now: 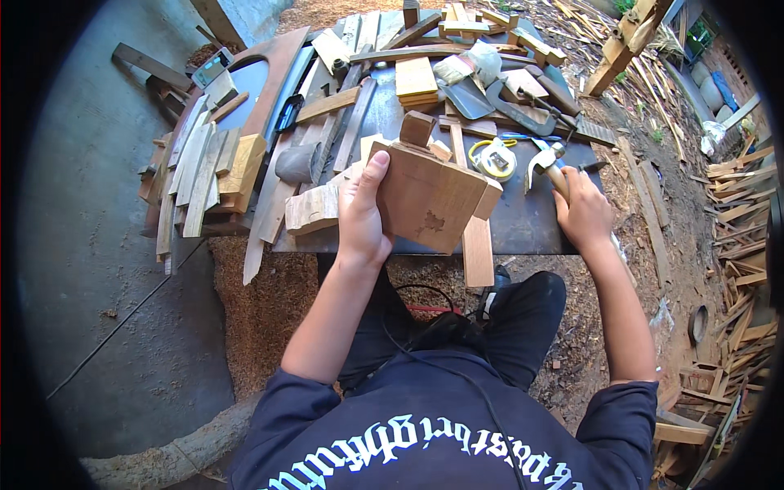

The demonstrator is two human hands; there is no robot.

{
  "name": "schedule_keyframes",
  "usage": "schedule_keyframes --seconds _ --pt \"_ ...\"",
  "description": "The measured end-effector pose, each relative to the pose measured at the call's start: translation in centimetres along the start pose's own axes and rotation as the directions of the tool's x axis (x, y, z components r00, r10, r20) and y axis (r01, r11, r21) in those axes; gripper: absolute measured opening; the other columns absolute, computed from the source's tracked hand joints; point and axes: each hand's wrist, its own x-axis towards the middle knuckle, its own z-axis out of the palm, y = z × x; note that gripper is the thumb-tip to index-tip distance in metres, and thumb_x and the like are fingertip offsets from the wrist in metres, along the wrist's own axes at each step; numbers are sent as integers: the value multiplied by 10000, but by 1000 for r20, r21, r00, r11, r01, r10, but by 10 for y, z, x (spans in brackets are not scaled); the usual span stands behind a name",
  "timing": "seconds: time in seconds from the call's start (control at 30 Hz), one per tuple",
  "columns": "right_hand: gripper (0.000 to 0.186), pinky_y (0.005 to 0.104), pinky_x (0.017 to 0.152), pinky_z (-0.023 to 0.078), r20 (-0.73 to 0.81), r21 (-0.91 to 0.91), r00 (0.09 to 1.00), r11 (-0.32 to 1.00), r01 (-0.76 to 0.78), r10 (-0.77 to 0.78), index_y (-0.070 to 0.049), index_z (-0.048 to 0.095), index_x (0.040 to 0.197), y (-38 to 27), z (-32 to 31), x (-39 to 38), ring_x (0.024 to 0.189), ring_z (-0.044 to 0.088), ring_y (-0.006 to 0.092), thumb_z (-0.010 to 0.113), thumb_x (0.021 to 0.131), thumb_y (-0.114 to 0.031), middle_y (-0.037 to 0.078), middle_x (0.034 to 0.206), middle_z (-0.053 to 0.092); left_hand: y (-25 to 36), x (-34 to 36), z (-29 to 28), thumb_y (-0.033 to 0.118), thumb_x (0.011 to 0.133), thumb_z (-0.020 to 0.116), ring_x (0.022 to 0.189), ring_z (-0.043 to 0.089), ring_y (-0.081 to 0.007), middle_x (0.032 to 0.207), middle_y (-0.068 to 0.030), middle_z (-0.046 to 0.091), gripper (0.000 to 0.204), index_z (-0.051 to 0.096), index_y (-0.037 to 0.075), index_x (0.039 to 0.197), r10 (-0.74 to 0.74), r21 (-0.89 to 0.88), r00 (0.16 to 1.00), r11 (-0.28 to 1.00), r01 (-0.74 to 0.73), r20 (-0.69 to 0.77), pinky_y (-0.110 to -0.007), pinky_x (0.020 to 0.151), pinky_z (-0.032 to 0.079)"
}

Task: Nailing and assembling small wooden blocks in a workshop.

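Observation:
My left hand grips a squarish brown wooden piece by its left edge, thumb on the face turned toward me. A dark, ragged patch marks that face near its lower edge, and a small block stands up from the top. My right hand is closed around the wooden handle of a claw hammer, whose metal head is up near the table's right side. Between the two hands lies a white and yellow tape measure. A narrow wooden strip sticks out past the table's near edge.
Wood offcuts, a clamp and a brush crowd the dark worktable. More planks are stacked at the left, beside a concrete wall. Wood scraps pile up on the ground at the right.

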Motion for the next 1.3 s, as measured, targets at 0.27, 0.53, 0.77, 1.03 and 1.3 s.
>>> schedule_keyframes --seconds 0.27,0.53,0.77,1.03,1.3 --pt "378 495 795 565 -63 -82 998 996 -23 17 -128 607 1254 3 19 14 972 671 360 738 929 -267 128 990 672 -7 -8 3 486 1053 588 1213 659 -230 1312 -114 674 563 566 39 1395 -103 -41 991 994 100 -86 -410 1084 500" --pt "423 365 959 541 191 942 980 271 -197 48 -10 609 1354 -84 -39 -5 1072 693 217 725 1001 -212 120 1184 710 -21 -19 10 498 1079 524 1250 632 -209 1315 -82 675 517 588 80 1377 -141 -248 984 962 111 -108 -401 1084 483" --pt "558 354 1040 515 332 936 943 -128 -328 10 53 528 1435 -124 -21 -24 1157 678 202 773 953 -89 155 1260 708 -41 -24 13 481 1087 467 1252 629 -239 1337 -95 670 536 584 47 1380 -89 -266 992 962 62 -92 -414 1102 453" --pt "510 350 1064 493 275 934 956 -262 -242 99 65 537 1421 -103 -11 -23 1185 663 203 738 967 -49 139 1287 697 -44 -19 21 516 1100 376 1296 602 -279 1390 -141 650 632 557 -1 1414 -109 -288 991 949 128 83 -441 1125 443" --pt "470 400 1140 433 277 912 954 -344 -224 115 57 499 1456 -54 -2 -50 1279 601 241 620 1026 -92 153 1354 632 -55 -20 16 341 1029 709 962 667 -86 1042 -26 720 387 679 6 1221 -177 342 957 935 90 231 -285 831 549"
